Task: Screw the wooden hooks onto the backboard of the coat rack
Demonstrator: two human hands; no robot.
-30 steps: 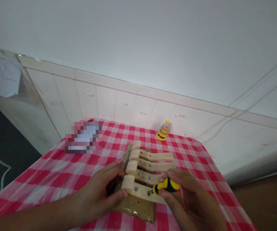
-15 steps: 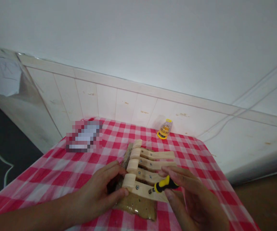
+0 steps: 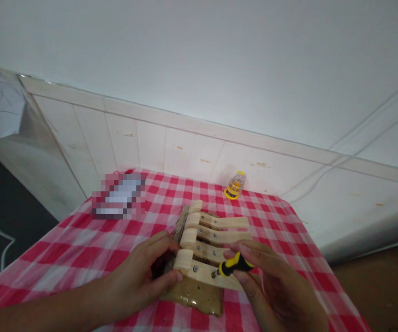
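Head view, lower centre: my right fingers (image 3: 259, 256) wrap a stubby yellow-and-black screwdriver (image 3: 234, 265), tip on the nearest pale wooden slat (image 3: 204, 274); my half-curled left fingers (image 3: 169, 280) clasp that slat's end, presumably steadying it.

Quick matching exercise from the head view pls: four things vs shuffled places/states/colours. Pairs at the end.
Things
1. Screwdriver
2. Left hand
3. Bit case
4. Tablecloth

Places, states, colours
A. Standing near the white panelled wall
B. Thumb and fingers at the curved end of the nearest wooden strip
C. Red-and-white checks
D. Held in the right hand, tip at the nearest strip

Pairs
1-D
2-B
3-A
4-C
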